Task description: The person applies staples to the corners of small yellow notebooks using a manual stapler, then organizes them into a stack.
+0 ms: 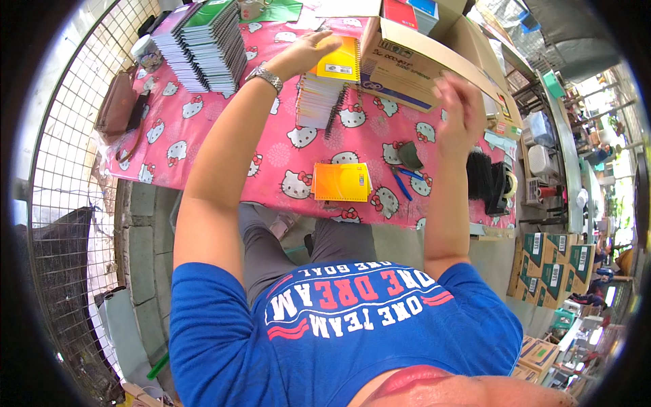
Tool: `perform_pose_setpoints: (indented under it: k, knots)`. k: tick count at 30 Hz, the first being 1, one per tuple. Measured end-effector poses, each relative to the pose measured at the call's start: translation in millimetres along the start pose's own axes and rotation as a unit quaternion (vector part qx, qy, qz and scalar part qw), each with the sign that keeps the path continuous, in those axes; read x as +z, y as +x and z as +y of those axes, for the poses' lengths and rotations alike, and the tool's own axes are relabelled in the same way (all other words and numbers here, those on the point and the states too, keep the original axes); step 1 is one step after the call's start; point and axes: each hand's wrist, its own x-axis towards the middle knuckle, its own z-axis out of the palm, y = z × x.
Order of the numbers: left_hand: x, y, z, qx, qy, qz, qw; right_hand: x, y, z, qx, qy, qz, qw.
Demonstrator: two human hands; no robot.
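Fingers of the left hand (302,55) spread apart at the yellow spiral notebook (342,51) topping a stack (314,102) on the pink tabletop (278,154). Rightward stands an open cardboard box (400,76). Beside its flap, the right hand's (462,112) fingers bend, blurred; whether they grip anything, one cannot tell.

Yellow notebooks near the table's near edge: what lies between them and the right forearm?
Head view: blue-handled pliers, with a dark green item just beyond.
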Motion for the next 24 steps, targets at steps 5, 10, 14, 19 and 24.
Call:
perform_pose_setpoints:
  k: [5, 10, 14, 19, 24]
  knots:
    - [19, 5, 3, -0.045, 0.133, -0.016, 0.990, -222, -125, 171, 0.135, -0.547, -0.061, 0.824]
    - [15, 35, -41, 0.009, 0.303, -0.043, 0.952, -272, -173, 181, 0.180, -0.701, -0.135, 0.676]
    - [21, 48, -60, 0.056, 0.318, -0.015, 0.946, -296, -152, 197, 0.213, -0.687, -0.199, 0.666]
    - [38, 18, -25, 0.061, 0.235, 0.138, 0.960, -301, -130, 195, 0.285, -0.614, -0.064, 0.734]
    - [112, -125, 57, 0.300, 0.161, 0.124, 0.932, -321, -131, 183, 0.287, -0.437, 0.017, 0.852]
